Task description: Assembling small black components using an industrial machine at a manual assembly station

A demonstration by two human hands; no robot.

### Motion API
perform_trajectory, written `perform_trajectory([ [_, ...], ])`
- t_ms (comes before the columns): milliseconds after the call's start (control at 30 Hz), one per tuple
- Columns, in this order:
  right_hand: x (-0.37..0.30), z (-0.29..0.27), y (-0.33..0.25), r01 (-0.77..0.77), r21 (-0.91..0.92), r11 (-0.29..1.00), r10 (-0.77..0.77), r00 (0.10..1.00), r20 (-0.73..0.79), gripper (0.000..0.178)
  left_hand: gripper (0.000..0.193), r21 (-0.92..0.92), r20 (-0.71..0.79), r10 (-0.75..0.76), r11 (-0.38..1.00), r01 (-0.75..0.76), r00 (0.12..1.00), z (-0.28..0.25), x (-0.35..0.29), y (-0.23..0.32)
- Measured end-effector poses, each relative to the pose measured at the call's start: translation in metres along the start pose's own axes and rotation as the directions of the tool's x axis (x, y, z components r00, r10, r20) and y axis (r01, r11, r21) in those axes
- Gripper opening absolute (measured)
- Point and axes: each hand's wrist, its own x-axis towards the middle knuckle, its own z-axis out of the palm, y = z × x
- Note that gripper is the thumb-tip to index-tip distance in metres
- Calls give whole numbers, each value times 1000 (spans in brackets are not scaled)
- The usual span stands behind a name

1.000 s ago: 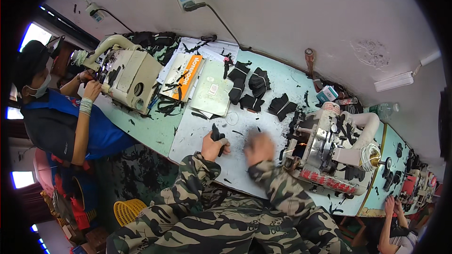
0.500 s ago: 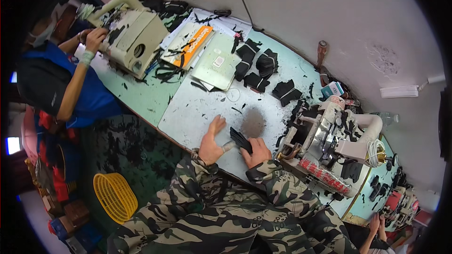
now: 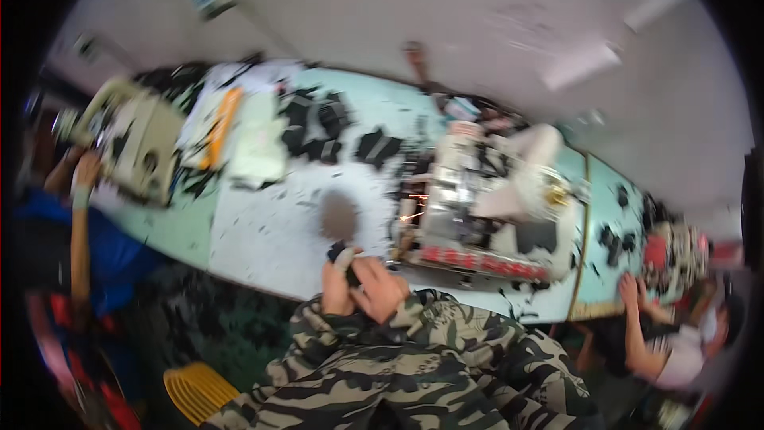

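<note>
My left hand (image 3: 337, 293) and my right hand (image 3: 380, 288) are close together at the table's near edge, fingers closed around a small stack of black strips (image 3: 333, 252). A pale wrap covers one of my left fingers. Blur and my own fingers hide most of the stack. Beyond my hands a round grey-brown patch (image 3: 340, 215) marks the pale tabletop (image 3: 263, 227). Several tied bundles of black strips (image 3: 376, 148) lie farther back.
Close on the right stands a beige machine (image 3: 509, 207) with a red-marked front and an orange glow at its left side. Notebooks (image 3: 259, 147) lie left. Co-workers sit at a left machine (image 3: 135, 143) and a right machine (image 3: 675, 253). A yellow basket (image 3: 199, 392) is below left.
My hands have come together, and the left, open before, has closed on the black strips that the right held. The view has turned right and blurred.
</note>
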Motion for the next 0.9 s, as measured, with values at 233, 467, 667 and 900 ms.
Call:
perform_trajectory([
  [233,-103,-278,118,-201,-538,819,-148,831,-536,22,25,760,455,-97,560,-329,885,172,-43,-32],
  [467,-168,-377,191,-264,-612,745,-144,833,-535,28,34,843,520,-215,-29,-537,827,312,-112,-77],
  [667,-194,-346,125,-25,95,995,72,843,-532,37,35,571,750,-200,-284,-770,630,368,-136,-117],
  [900,-224,-346,147,-54,290,955,205,828,-522,41,39,506,785,-186,-357,-785,591,393,-153,-144],
])
